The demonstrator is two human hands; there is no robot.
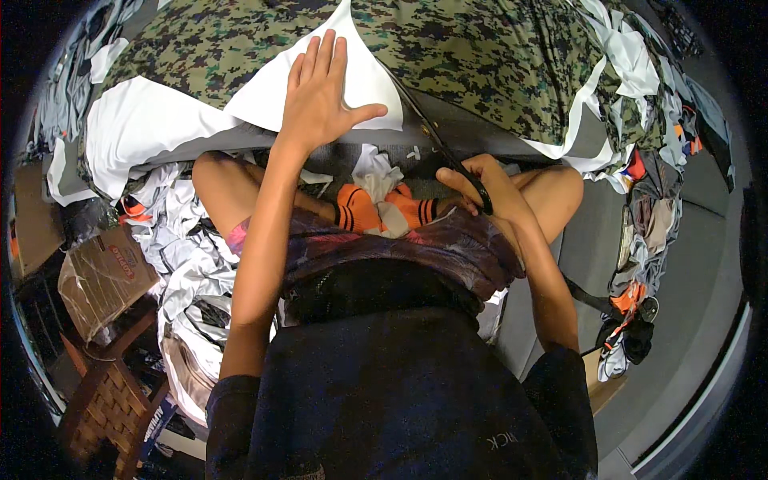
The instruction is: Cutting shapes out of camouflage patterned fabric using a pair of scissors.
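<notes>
1. Upper frame, left of centre, here's the white cloth (268,86), lying against camouflage cloth (488,68); best kept smooth.
2. Over it, the left hand (314,102), grip spread wide, clutching nothing! A flat palm should steady that fabric; whether it's pressing, I can't tell.
3. Centre-right, black scissors (439,142) slant up toward the white corner: keep the thumb clear of them!
4. And the right hand (498,190), grip closed round the handles; a relaxed wrist should help.

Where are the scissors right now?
In the head view, the black scissors are just right of centre, held in the right hand, their blades reaching up and left to the right edge of the white cloth.
</notes>
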